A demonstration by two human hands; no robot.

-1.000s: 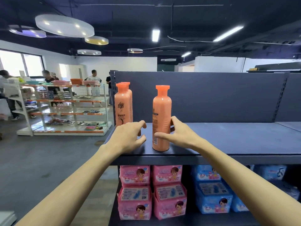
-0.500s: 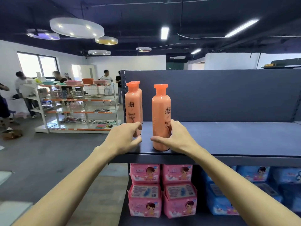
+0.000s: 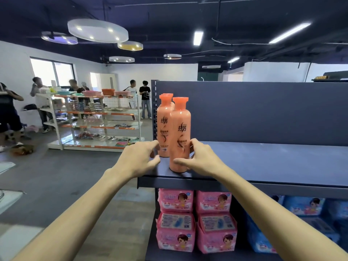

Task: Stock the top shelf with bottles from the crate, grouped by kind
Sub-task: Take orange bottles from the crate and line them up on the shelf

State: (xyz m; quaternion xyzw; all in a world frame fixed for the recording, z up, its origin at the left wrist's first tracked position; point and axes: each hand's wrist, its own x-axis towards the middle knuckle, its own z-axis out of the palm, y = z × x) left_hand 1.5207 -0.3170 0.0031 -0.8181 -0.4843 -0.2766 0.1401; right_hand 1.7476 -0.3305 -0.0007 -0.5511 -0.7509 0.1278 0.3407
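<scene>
Three orange bottles with orange caps stand at the left end of the dark top shelf (image 3: 263, 162). The front bottle (image 3: 179, 132) stands upright near the shelf's front edge, label facing me. My right hand (image 3: 203, 161) grips its base, thumb in front and fingers behind. Close behind and to the left is a second bottle (image 3: 163, 125), and only the cap of a third (image 3: 167, 94) shows past it. At the shelf's left corner, my left hand (image 3: 137, 159) has relaxed fingers by the second bottle's base and holds nothing. The crate is out of view.
The shelf's grey back panel (image 3: 263, 110) rises behind the bottles. Pink packs (image 3: 176, 202) and blue packs (image 3: 305, 206) fill the shelf below. Across the aisle to the left is a white and orange rack (image 3: 94, 119), with several people standing around it.
My right hand has turned the front bottle so its label faces me and slid it left, up against the other bottles. My left hand stayed at the shelf corner.
</scene>
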